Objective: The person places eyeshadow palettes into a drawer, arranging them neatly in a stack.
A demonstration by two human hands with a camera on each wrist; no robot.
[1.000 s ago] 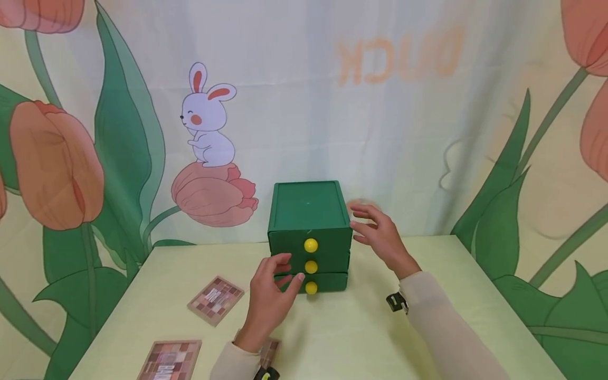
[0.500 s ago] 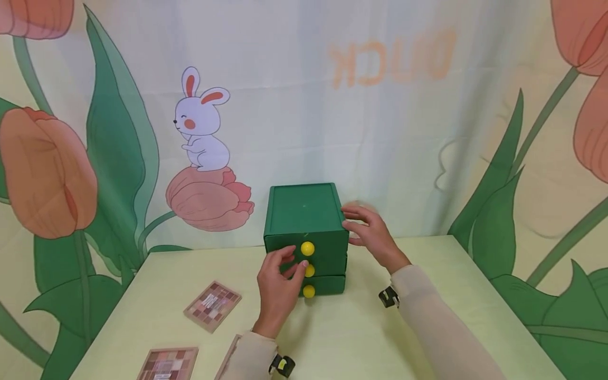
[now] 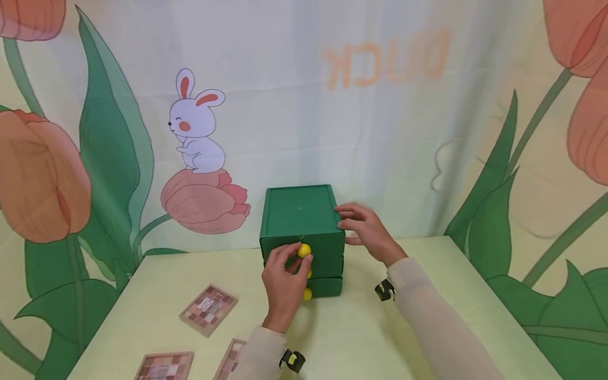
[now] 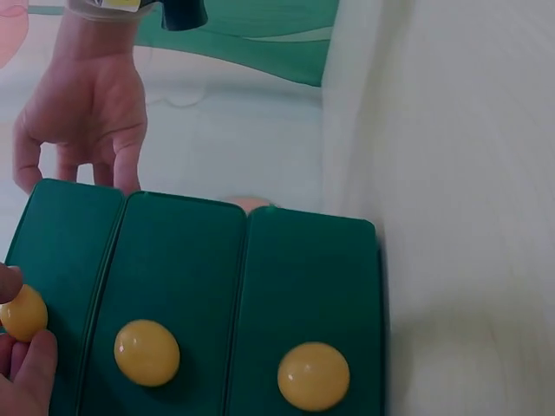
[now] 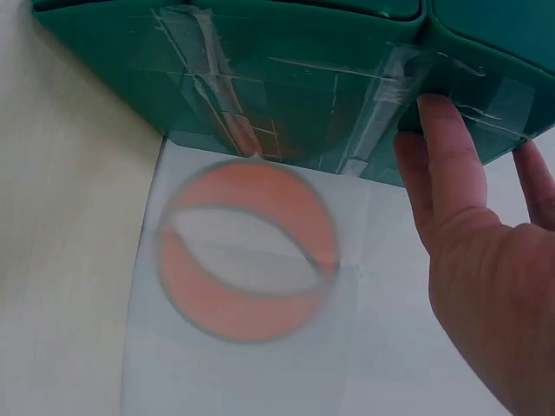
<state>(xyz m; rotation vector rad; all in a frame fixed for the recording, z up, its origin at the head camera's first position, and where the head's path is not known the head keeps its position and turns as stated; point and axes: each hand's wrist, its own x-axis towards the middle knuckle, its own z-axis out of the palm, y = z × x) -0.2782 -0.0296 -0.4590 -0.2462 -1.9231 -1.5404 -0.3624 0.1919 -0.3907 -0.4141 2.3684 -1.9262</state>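
Observation:
A green three-drawer box (image 3: 301, 211) stands against the backdrop, all its drawers pushed in. Each drawer front carries a round yellow knob. My left hand (image 3: 285, 279) is at the front, thumb and fingers pinching the top drawer's knob (image 3: 304, 250); the left wrist view shows this same knob (image 4: 24, 312) between the fingertips. The middle knob (image 4: 147, 353) and bottom knob (image 4: 314, 376) are free of the hand. On the box's right side rests my right hand (image 3: 368, 229), its fingers extended. Clear tape (image 5: 381, 104) runs across that side wall near the fingertips.
Several palettes with brown and pink squares lie on the left of the table: one palette (image 3: 209, 310) left of the box, another palette (image 3: 164, 365) at the front edge, and a third palette (image 3: 230, 359) partly behind the left sleeve. A printed curtain (image 3: 285, 105) hangs behind.
My left hand has moved up and in to the top knob and taken hold of it. The right hand has come against the box's side. The head view has shifted slightly.

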